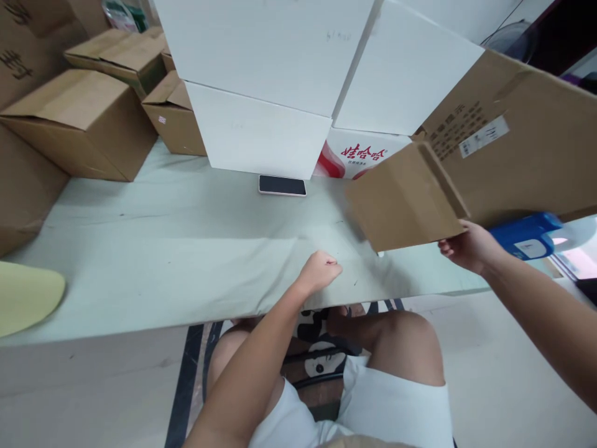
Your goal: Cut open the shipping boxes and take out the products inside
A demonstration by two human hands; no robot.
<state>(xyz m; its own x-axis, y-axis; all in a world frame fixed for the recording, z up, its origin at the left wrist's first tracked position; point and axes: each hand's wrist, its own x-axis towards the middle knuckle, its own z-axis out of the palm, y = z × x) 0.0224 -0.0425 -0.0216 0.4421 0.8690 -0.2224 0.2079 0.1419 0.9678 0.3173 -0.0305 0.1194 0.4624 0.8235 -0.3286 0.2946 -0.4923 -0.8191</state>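
Observation:
My right hand point(467, 246) grips the lower edge of a large brown cardboard box point(513, 155), which hangs tilted above the right end of the table with one flap point(403, 199) sticking out to the left. My left hand point(321, 272) is a closed fist resting on the pale green table cloth point(186, 249) near the front edge, with nothing visible in it. A blue tape dispenser point(527, 236) shows just behind my right hand, under the box.
White boxes point(261, 81) are stacked at the table's back, a phone point(282, 185) lying face up before them and a red-printed carton point(359, 158) beside. Brown cartons point(79, 121) fill the left. A yellow rounded object point(25, 298) lies at the left edge.

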